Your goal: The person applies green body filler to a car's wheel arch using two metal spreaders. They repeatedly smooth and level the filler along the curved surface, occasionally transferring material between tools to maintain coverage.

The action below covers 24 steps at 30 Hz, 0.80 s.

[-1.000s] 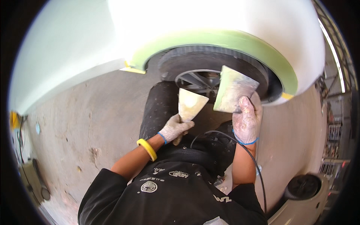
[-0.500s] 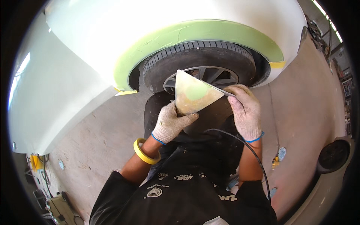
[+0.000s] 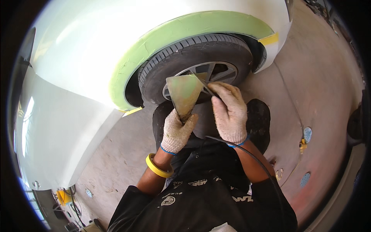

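A whitish cotton glove covers my left hand [image 3: 177, 132], which is closed on the narrow end of a flat putty board [image 3: 181, 92] smeared with pale green filler. My right hand [image 3: 232, 114], gloved alike, pinches a thin dark putty scraper [image 3: 208, 89], seen nearly edge-on. Its far end is at the board's right edge; whether they touch I cannot tell. Just beyond both tools is a car wheel [image 3: 193, 58]. A band of green filler [image 3: 154, 38] follows the wheel arch on the white body panel [image 3: 89, 46].
Yellow masking tape [image 3: 268, 39] marks the filler band's right end, and another strip [image 3: 132, 112] its left end. A yellow tape roll [image 3: 156, 168] rings my left forearm. A black hose [image 3: 247, 152] crosses my right arm. Blue sanding discs [image 3: 307, 134] lie on the floor.
My right hand has moved left and down with the scraper. The board has tilted and turned, its wide edge now facing the wheel. The whole view has shifted and turned slightly.
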Each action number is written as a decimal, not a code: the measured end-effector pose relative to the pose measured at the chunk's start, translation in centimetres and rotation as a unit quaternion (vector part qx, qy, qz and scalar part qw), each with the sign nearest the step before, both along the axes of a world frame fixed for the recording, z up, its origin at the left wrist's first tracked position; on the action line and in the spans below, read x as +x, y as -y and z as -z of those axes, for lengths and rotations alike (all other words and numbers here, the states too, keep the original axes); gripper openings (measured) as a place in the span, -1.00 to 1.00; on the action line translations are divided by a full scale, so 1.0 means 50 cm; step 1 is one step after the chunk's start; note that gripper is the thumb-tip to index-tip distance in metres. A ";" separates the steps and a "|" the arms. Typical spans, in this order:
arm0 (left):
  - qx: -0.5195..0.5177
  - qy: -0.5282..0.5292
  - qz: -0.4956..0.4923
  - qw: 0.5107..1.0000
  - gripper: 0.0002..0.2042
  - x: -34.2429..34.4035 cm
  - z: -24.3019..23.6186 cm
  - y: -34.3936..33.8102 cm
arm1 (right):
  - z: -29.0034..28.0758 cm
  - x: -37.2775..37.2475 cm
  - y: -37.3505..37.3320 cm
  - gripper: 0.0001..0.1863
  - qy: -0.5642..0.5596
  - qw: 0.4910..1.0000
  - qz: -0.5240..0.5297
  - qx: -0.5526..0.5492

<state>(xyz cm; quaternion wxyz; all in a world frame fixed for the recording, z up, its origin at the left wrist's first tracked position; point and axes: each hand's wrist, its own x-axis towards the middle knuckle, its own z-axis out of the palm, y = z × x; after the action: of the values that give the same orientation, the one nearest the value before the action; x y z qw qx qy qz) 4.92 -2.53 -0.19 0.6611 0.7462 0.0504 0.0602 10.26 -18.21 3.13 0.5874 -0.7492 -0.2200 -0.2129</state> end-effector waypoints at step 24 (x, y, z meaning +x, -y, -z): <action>0.087 -0.048 0.007 0.995 -0.76 0.008 -0.046 0.009 | 0.035 0.000 0.068 -0.70 -0.089 0.980 -0.091 0.151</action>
<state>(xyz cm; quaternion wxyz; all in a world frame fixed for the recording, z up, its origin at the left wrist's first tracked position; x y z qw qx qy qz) 5.33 -2.97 2.09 0.5907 0.8034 0.0713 0.0237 10.24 -21.59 1.36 0.7278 -0.6448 -0.1993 -0.1214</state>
